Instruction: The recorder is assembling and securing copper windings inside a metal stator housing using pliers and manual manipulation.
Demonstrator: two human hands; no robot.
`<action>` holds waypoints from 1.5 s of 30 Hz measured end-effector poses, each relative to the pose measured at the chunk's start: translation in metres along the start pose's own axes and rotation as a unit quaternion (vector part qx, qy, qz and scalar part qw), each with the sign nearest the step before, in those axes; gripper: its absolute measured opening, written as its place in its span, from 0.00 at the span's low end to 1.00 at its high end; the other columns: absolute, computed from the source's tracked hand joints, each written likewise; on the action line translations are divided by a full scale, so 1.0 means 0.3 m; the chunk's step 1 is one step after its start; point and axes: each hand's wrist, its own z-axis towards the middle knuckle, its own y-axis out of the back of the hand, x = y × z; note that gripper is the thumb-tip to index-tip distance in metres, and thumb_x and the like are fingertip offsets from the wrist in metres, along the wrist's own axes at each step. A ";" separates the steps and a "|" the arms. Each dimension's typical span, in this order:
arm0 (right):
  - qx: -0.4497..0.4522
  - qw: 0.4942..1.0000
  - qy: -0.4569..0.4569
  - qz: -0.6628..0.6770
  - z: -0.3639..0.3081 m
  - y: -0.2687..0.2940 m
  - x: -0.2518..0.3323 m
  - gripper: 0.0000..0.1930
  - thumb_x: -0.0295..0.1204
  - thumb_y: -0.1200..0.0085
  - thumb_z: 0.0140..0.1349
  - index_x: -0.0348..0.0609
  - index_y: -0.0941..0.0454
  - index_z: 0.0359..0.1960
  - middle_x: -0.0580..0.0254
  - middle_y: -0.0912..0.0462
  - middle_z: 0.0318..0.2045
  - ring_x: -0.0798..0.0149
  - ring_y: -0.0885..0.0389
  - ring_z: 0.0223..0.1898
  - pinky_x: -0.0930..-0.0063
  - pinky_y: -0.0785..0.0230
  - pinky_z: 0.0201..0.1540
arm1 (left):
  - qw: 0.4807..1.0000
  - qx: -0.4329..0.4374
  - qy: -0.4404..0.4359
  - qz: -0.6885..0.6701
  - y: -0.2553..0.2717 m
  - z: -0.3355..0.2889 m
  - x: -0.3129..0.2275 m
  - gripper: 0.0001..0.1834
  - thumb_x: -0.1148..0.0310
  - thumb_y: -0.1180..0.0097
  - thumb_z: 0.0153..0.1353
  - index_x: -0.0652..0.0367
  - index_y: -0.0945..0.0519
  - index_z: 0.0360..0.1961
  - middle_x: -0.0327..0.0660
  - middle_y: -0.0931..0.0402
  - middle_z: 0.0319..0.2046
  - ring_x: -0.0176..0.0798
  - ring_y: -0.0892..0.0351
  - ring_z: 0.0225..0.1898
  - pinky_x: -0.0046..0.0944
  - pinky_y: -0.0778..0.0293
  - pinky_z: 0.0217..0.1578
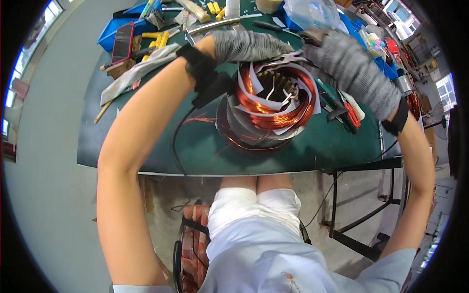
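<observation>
A round grey metal stator (238, 119), ringed with shiny orange copper wire (279, 120) and white paper strips (254, 81), sits on the dark green surface (195, 158), its opening upward. The grey-gloved left hand (256, 46) is at its far rim; the grey-gloved right hand (328, 52), blurred, is just beside. Whether either hand's fingers are apart or clamped, I cannot tell.

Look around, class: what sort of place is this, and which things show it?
Probably a workshop for electrical work, perhaps motor winding: a ring of copper coils stands on a green bench, with a red-handled tool lying nearby.
</observation>
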 end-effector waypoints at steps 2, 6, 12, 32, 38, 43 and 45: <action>-0.090 0.995 0.020 0.044 -0.102 -0.037 -0.050 0.09 0.34 0.47 0.57 0.41 0.27 0.32 0.59 0.27 0.24 0.60 0.28 0.25 0.74 0.34 0.29 | 1.000 0.012 -0.015 0.009 0.029 0.007 -0.042 0.22 0.64 0.61 0.67 0.63 0.36 0.58 0.45 0.31 0.53 0.36 0.33 0.55 0.33 0.37 0.57; -0.111 0.908 -0.200 0.351 -0.374 -0.094 -0.118 0.08 0.30 0.46 0.56 0.41 0.30 0.31 0.65 0.31 0.23 0.67 0.31 0.25 0.75 0.36 0.29 | 0.972 -0.063 0.154 -0.165 0.095 0.028 -0.284 0.25 0.56 0.66 0.68 0.63 0.35 0.57 0.45 0.32 0.54 0.35 0.34 0.56 0.32 0.38 0.57; -0.171 0.910 -0.170 0.338 -0.483 -0.319 -0.008 0.12 0.31 0.45 0.53 0.37 0.29 0.36 0.53 0.27 0.34 0.52 0.27 0.36 0.64 0.34 0.40 | 0.917 -0.027 0.351 -0.190 0.105 0.100 -0.414 0.24 0.53 0.63 0.67 0.58 0.29 0.54 0.38 0.26 0.41 0.29 0.27 0.40 0.28 0.30 0.41; -0.004 0.976 -0.102 0.192 -0.455 -0.316 -0.116 0.16 0.40 0.40 0.51 0.42 0.23 0.36 0.51 0.23 0.31 0.54 0.24 0.28 0.66 0.31 0.29 | 0.877 0.234 0.413 -0.082 0.134 0.430 -0.391 0.10 0.67 0.41 0.48 0.65 0.24 0.26 0.41 0.30 0.29 0.39 0.30 0.33 0.35 0.33 0.36; 0.101 0.946 -0.152 0.269 -0.377 -0.275 -0.193 0.16 0.41 0.41 0.51 0.42 0.22 0.36 0.51 0.22 0.30 0.56 0.23 0.28 0.68 0.31 0.28 | 0.910 0.223 0.341 -0.074 0.111 0.387 -0.342 0.10 0.69 0.41 0.48 0.64 0.24 0.29 0.42 0.28 0.32 0.41 0.28 0.36 0.37 0.32 0.39; 0.176 0.919 -0.169 0.311 -0.375 -0.221 -0.267 0.16 0.41 0.41 0.52 0.41 0.22 0.35 0.52 0.22 0.29 0.58 0.23 0.28 0.69 0.31 0.28 | 0.971 0.187 0.145 -0.044 0.178 0.278 -0.333 0.12 0.68 0.52 0.59 0.59 0.23 0.43 0.44 0.26 0.41 0.44 0.27 0.44 0.37 0.31 0.45; 0.208 0.908 -0.182 0.316 -0.375 -0.188 -0.300 0.16 0.41 0.41 0.52 0.41 0.22 0.35 0.52 0.22 0.29 0.59 0.23 0.28 0.70 0.31 0.28 | 0.960 0.067 0.252 -0.100 0.165 0.170 -0.344 0.16 0.69 0.57 0.61 0.59 0.25 0.49 0.49 0.29 0.48 0.44 0.29 0.50 0.36 0.34 0.50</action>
